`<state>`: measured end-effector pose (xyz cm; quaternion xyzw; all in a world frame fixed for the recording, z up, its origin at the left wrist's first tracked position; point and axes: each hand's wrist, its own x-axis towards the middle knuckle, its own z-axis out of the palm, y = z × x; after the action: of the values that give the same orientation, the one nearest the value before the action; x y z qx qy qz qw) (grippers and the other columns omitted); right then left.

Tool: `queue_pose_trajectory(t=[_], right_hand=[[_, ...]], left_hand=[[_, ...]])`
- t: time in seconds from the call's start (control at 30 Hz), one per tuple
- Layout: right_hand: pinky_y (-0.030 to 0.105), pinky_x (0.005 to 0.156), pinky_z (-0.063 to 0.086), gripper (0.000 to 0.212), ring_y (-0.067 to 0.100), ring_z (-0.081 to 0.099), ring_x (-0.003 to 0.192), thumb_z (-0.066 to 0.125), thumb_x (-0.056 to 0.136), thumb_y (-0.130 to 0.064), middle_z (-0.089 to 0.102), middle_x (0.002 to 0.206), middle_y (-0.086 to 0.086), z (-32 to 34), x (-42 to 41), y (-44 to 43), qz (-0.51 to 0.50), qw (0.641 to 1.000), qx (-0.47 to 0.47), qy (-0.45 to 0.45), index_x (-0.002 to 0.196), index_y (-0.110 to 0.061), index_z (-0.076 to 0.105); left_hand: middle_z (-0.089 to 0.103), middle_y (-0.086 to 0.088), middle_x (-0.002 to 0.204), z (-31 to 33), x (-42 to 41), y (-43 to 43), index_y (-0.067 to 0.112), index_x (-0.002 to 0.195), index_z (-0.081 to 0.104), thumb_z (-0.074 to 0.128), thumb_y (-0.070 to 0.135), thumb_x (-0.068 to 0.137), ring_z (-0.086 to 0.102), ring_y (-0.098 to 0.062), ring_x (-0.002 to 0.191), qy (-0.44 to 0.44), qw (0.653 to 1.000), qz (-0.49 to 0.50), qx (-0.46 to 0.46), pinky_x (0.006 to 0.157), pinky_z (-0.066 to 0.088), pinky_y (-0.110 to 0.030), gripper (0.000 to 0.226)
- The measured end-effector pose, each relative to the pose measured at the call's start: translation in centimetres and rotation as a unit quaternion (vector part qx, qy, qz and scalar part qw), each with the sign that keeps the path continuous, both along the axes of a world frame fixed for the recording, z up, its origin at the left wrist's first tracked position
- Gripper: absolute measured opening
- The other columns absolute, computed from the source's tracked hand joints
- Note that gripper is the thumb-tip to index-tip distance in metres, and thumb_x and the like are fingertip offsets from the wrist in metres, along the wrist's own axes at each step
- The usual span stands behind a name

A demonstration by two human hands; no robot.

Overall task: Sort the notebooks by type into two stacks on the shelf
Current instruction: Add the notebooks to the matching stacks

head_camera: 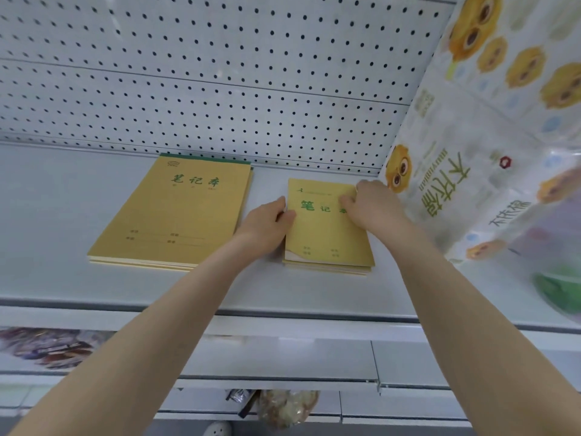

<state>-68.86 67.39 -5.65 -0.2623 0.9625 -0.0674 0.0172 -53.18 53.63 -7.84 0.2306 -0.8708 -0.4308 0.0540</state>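
Two stacks: both lay flat on the pale grey metal shelf point(63, 215), well apart from each other, in front of the white perforated back panel point(220, 73)
Left stack: the large yellow-brown paper notebooks with a green top binding strip point(176, 212) sat left of centre, their top edge close to the back panel; green printed characters ran across the upper cover; several page edges showed at the near side, slightly fanned
Left hand: the left hand point(267, 228) lay in the gap between the two stacks; its thumb pressed on the left margin of the smaller stack's top cover while the other fingers were tucked against that stack's left edge; it was gripping the stack from the side, though how far the fingers went under could not be told
Right stack: the small yellow paper notebooks with green lettering point(323, 234) sat right of centre; the lower left corner of the top cover curled up, showing white beneath
Right hand: the right hand point(371, 206) covered the upper right corner of the smaller stack; its fingers curled down over the top cover and right edge, holding it
Far right: a white plastic package printed with yellow cartoon faces and green characters point(490, 136) stood just beside the right hand
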Motion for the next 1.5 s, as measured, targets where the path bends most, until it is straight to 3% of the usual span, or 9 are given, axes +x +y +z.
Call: queue_pose_trajectory(t=[0.07, 0.13, 0.27, 0.53, 0.63, 1.07, 1.23, 1.37, 1.5], right_hand=[[0.039, 0.097, 0.042, 0.051, 0.035, 0.044, 0.127, 0.036, 0.101, -0.038, 0.037, 0.146, 0.016, -0.1, -0.8, -0.6, 0.028, 0.998, -0.056, -0.008, 0.144, -0.012, 0.037], [0.038, 0.106, 0.034, 0.051, 0.032, 0.035, 0.136, 0.032, 0.102, -0.037, 0.032, 0.153, 0.012, -0.3, -1.6, -1.3, 0.068, 0.995, -0.074, -0.022, 0.15, -0.019, 0.031], [0.034, 0.094, 0.039, 0.042, 0.029, 0.05, 0.117, 0.027, 0.104, -0.034, 0.054, 0.131, 0.013, -1.1, -2.8, -1.9, 0.115, 0.989, -0.045, -0.082, 0.132, -0.015, 0.053], [0.029, 0.082, 0.034, 0.043, 0.029, 0.05, 0.106, 0.023, 0.105, -0.033, 0.048, 0.125, 0.017, -2.2, -2.8, -1.9, 0.092, 0.989, -0.08, -0.089, 0.13, -0.012, 0.051], [0.029, 0.081, 0.034, 0.043, 0.03, 0.051, 0.104, 0.023, 0.105, -0.033, 0.049, 0.125, 0.019, -2.4, -3.2, -1.7, 0.078, 0.989, -0.096, -0.085, 0.128, -0.01, 0.051], [0.03, 0.08, 0.036, 0.042, 0.029, 0.053, 0.106, 0.024, 0.105, -0.031, 0.056, 0.119, 0.015, -1.8, -2.9, -1.9, 0.085, 0.989, -0.086, -0.084, 0.12, -0.006, 0.054], [0.031, 0.079, 0.037, 0.041, 0.028, 0.054, 0.104, 0.026, 0.105, -0.032, 0.061, 0.117, 0.014, -1.3, -2.9, -2.0, 0.088, 0.987, -0.096, -0.095, 0.117, -0.007, 0.056], [0.035, 0.11, 0.029, 0.055, 0.027, 0.033, 0.14, 0.026, 0.104, -0.04, 0.029, 0.155, 0.012, -1.3, -2.2, -1.3, 0.038, 0.973, -0.17, -0.152, 0.151, -0.012, 0.026], [0.034, 0.104, 0.033, 0.052, 0.03, 0.037, 0.136, 0.024, 0.105, -0.034, 0.037, 0.151, 0.015, -0.9, -1.3, 0.4, -0.023, 0.969, -0.199, -0.147, 0.149, -0.005, 0.027]], left_hand=[[0.046, 0.005, 0.144, 0.2, 1.1, 0.0, 0.018, 0.146, 0.034, 0.04, 0.042, 0.1, 0.045, -0.018, 0.13, -0.009, 1.0, -0.011, 0.009, 0.106, 0.038, -0.035, 0.052], [0.043, 0.014, 0.143, 0.8, 2.8, 0.4, 0.026, 0.15, 0.027, 0.047, 0.046, 0.096, 0.044, -0.011, 0.129, 0.009, 0.999, -0.048, 0.023, 0.104, 0.035, -0.027, 0.06], [0.044, 0.008, 0.142, 1.1, 5.3, 1.9, 0.017, 0.143, 0.03, 0.058, 0.051, 0.088, 0.052, -0.015, 0.114, 0.007, 0.983, -0.157, -0.1, 0.096, 0.042, -0.03, 0.07], [0.002, -0.011, 0.162, -1.3, 5.2, 2.9, 0.008, 0.153, 0.0, 0.039, 0.037, 0.1, 0.051, -0.026, 0.125, 0.001, 0.971, -0.161, -0.179, 0.105, 0.037, -0.037, 0.072], [0.002, -0.009, 0.162, -1.2, 5.0, 2.7, 0.012, 0.154, -0.001, 0.038, 0.038, 0.1, 0.042, -0.025, 0.134, 0.001, 0.972, -0.156, -0.174, 0.109, 0.032, -0.034, 0.072], [0.013, 0.001, 0.16, -0.7, 4.9, 3.2, 0.017, 0.153, 0.016, 0.061, 0.04, 0.09, 0.06, -0.025, 0.101, 0.012, 0.979, -0.118, -0.163, 0.099, 0.041, -0.03, 0.081], [0.02, -0.007, 0.159, -1.1, 4.6, 3.6, 0.013, 0.152, 0.021, 0.06, 0.031, 0.093, 0.051, -0.026, 0.127, 0.046, 0.981, -0.104, -0.159, 0.106, 0.039, -0.033, 0.072], [0.041, 0.011, 0.145, 0.2, 4.9, 3.3, 0.019, 0.151, 0.022, 0.058, 0.042, 0.091, 0.05, -0.015, 0.12, 0.048, 0.993, -0.092, -0.057, 0.103, 0.039, -0.024, 0.074], [0.026, 0.01, 0.156, 1.7, 2.8, 2.2, 0.022, 0.153, 0.02, 0.032, 0.054, 0.098, 0.025, -0.012, 0.143, 0.011, 0.999, -0.022, 0.045, 0.113, 0.017, -0.025, 0.065]])
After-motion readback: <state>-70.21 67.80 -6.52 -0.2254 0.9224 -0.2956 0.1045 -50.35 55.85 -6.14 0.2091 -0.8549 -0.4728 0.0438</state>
